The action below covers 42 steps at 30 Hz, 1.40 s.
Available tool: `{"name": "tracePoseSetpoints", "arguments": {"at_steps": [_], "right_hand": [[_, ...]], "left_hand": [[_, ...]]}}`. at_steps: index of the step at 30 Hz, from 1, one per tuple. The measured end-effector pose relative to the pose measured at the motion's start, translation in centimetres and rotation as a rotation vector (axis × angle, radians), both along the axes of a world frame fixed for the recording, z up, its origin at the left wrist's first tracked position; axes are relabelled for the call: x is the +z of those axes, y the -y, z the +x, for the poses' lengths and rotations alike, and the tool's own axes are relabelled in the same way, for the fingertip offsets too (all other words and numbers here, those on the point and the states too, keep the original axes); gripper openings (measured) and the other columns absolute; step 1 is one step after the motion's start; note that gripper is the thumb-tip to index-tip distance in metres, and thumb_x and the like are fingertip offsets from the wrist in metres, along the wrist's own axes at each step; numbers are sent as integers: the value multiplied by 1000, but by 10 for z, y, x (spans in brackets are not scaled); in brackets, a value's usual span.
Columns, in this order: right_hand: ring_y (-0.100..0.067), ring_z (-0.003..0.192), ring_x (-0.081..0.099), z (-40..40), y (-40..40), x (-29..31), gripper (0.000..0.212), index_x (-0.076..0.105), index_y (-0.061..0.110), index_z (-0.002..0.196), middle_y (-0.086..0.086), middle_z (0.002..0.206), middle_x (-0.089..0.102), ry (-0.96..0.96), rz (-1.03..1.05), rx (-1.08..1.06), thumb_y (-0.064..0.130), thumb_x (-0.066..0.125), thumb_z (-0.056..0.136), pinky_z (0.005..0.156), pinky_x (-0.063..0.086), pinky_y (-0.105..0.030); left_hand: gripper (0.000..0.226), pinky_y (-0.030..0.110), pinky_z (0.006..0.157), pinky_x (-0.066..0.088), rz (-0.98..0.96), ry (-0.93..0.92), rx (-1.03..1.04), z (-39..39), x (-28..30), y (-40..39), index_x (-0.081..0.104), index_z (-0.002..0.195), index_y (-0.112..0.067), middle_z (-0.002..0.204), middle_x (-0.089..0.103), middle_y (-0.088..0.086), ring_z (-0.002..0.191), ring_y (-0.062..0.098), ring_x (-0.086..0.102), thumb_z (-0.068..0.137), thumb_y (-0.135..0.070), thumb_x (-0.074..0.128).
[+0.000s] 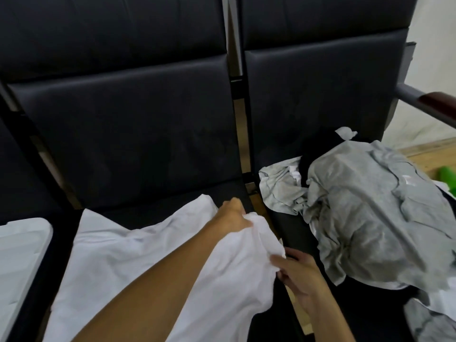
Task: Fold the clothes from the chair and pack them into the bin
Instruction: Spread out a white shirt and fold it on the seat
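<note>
1. White cotton-looking garment (138, 245) lies spread over the middle dark seat (138, 134); head view only, so everything below comes from that one camera.
2. Left hand (233, 215) reaches across the cloth and pinches its far right corner, fingers curled into the fabric near the seat's right edge.
3. Right hand (299, 275) pinches the near right edge of the same garment, thumb and fingers closed on a fold, just beside the gap between the seats.
4. Both grips sit on the garment's right side; the bulk of the cloth runs left and toward the camera from them, flat on the seat and partly under the left forearm.
5. Judgement: this looks like the first fold. To do it well, keep both corners taut, lift together, carry the right edge over to the left edge, then smooth out.
6. Risk: the edge is bunched at the right hand, so the fold may crease.
7. Grey clothes pile (365, 208) waits on the right seat, apart from both hands.
8. Pale bin (19, 250) at far left, only a corner showing.
</note>
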State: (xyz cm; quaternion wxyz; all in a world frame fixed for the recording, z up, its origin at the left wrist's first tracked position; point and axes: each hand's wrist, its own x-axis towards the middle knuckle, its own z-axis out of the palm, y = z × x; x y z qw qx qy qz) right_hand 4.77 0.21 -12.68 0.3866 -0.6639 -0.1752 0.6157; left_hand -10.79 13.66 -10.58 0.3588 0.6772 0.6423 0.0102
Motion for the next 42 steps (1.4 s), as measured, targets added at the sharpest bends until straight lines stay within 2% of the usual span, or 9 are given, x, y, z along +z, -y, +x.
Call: {"name": "tracePoseSetpoints", "arguments": {"at_steps": [5,13,16,21,30,33,36,39,42], "right_hand": [[-16,54,45,15,11,23,19,69,4,69,-7,56,50,-136,44,8,12,74,86,66,44,-32],[-31,114,66,22,22,47,40,64,9,108,-14,119,70,-421,261,-89,28,81,77,100,50,-54],[-19,113,66,18,19,52,45,74,13,86,-5,117,72,-253,377,-177,40,92,55,99,49,-44],[-18,122,62,22,13,47,43,72,11,115,-4,132,64,-148,561,-422,28,78,76,109,43,-41],[3,80,63,37,19,49,30,59,31,88,-2,100,67,375,567,-819,4,71,87,73,50,-6],[-3,87,58,50,22,50,39,51,37,90,-8,107,59,529,621,-845,8,76,82,80,48,-8],[-25,99,60,62,25,45,46,53,37,110,-11,110,57,674,556,-786,19,76,75,89,52,-35],[-23,93,64,74,26,38,35,61,28,107,-1,99,65,682,432,-715,16,74,77,77,48,-16],[-20,78,68,81,29,39,10,68,20,90,3,81,71,591,323,-598,13,69,83,61,51,-24]], "left_hand": [[25,30,87,52,-97,409,-105,17,38,-4,68,111,-10,106,67,7,99,17,64,87,-17,71],[23,45,88,56,-64,643,-114,27,69,-10,66,108,-4,107,69,20,100,33,69,85,-2,68],[21,40,82,53,-98,811,-10,21,77,-15,68,101,1,93,67,16,88,28,67,80,3,66],[35,42,92,55,-229,1020,86,22,88,-24,65,120,-6,107,71,12,102,29,69,87,6,62],[47,42,90,58,-167,970,107,66,89,-27,63,125,-20,113,70,9,102,26,70,84,2,70],[53,41,90,58,-135,905,102,84,89,-31,61,126,-24,113,69,4,101,23,69,81,2,71],[52,44,92,57,-112,871,110,99,84,-36,62,124,-24,115,68,3,103,22,68,78,-1,73],[46,41,92,57,-80,874,120,106,78,-41,65,120,-21,113,70,3,104,20,67,79,-2,72],[41,39,89,58,-58,888,124,104,73,-42,67,119,-20,111,71,2,102,19,68,82,-3,71]]}}
